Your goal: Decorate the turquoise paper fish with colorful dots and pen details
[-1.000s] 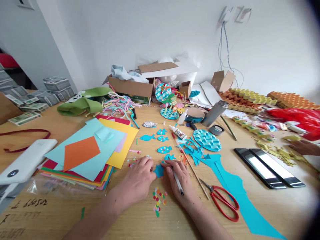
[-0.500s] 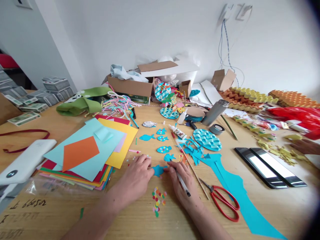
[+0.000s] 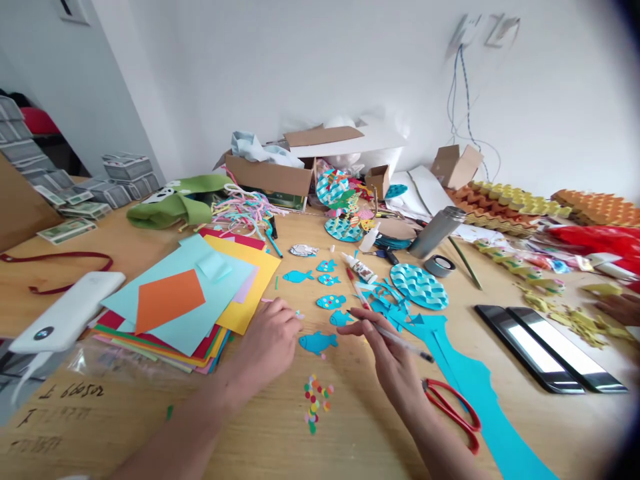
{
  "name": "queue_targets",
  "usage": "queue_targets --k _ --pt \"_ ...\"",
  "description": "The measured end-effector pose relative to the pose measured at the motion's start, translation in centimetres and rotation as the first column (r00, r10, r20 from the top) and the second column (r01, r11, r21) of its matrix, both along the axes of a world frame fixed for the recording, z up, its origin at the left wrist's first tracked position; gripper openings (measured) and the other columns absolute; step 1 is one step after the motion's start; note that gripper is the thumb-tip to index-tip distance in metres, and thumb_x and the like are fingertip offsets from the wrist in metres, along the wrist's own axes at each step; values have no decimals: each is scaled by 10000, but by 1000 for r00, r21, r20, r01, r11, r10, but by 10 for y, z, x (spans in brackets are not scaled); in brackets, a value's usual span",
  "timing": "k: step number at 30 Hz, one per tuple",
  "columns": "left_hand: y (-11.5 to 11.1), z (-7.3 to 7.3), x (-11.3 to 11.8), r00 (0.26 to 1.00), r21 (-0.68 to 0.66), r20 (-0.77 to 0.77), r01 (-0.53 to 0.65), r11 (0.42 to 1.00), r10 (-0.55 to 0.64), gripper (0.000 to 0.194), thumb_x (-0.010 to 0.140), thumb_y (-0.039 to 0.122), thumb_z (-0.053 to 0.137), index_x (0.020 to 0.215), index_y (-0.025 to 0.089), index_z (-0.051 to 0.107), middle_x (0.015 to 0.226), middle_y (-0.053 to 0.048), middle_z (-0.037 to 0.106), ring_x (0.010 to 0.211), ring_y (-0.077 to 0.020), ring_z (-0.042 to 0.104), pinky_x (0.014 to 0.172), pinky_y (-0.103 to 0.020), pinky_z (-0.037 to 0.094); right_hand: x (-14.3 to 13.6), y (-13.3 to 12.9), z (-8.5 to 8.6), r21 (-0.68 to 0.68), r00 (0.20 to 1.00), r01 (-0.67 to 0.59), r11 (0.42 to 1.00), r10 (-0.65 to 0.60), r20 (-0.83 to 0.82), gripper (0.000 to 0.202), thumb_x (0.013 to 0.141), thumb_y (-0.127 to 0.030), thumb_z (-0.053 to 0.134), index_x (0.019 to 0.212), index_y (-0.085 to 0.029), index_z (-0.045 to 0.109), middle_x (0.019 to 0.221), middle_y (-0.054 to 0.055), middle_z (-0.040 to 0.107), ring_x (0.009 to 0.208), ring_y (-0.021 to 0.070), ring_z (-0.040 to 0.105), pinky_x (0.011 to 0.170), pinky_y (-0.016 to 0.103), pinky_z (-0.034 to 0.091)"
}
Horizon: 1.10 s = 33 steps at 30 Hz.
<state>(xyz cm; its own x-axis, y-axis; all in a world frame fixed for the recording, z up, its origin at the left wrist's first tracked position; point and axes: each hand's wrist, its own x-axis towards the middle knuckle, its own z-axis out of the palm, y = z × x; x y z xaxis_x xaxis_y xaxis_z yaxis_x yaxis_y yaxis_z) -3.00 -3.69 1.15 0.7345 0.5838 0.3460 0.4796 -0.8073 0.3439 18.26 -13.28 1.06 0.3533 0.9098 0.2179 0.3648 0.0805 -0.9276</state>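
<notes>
My right hand holds a pen, its tip over a small blue paper fish. To its left, my left hand rests on the table with fingers curled together and nothing visible in them. Between the hands lies a larger plain blue paper fish. Beyond them are a dotted blue fish and several other paper fish. Small coloured paper dots are scattered nearer to me. Red-handled scissors lie beside my right forearm, which partly hides them.
Stacked coloured paper and a white power bank lie left. Blue paper scrap, a glue bottle, a grey flask and two dark glossy panels lie right. Another person's hand shows at the right edge.
Both hands have let go of the larger blue fish, which now lies free. My right hand has lifted and moved right, turning the pen so its tip points at the small fish.
</notes>
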Motion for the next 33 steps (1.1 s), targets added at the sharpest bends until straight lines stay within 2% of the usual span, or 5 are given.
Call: queue_targets --k 4,9,16,27,33 --pt "0 0 0 1000 4 9 23 1000 -23 188 837 5 602 763 149 698 792 -47 712 907 -245 577 850 -435 487 -4 16 10 38 992 -45 998 50 -118 431 934 -567 549 975 -178 731 856 98 772 758 215 696 689 339 558" --pt "2 -3 0 999 25 42 15 1000 -16 216 801 -27 596 721 155 680 764 -38 699 894 -236 571 803 -387 493 -14 24 -6 61 957 -14 998 31 -289 435 898 -568 608 864 -154 739 600 7 614 497 134 558 455 250 458" --pt "4 -8 -2 998 74 61 27 997 -32 244 795 -32 563 732 172 681 774 -41 693 923 -247 567 852 -415 501 -10 15 -22 59 940 9 998 11 -342 375 878 -525 654 771 -166 668 519 -28 524 429 115 479 388 226 382" --pt "8 -6 -2 982 158 189 -7 987 -23 316 775 -64 495 869 146 711 800 -57 706 898 -234 580 806 -382 548 -5 9 -29 219 999 -38 975 44 -21 281 968 -350 555 753 -193 643 581 -8 561 474 122 514 441 237 399" --pt "10 -7 -3 975 140 209 -103 985 73 392 754 -57 465 981 158 702 894 -69 714 922 -230 590 823 -395 547 -5 5 -21 318 982 -92 943 34 184 207 955 -253 541 781 -204 641 623 10 614 540 146 590 502 259 433"
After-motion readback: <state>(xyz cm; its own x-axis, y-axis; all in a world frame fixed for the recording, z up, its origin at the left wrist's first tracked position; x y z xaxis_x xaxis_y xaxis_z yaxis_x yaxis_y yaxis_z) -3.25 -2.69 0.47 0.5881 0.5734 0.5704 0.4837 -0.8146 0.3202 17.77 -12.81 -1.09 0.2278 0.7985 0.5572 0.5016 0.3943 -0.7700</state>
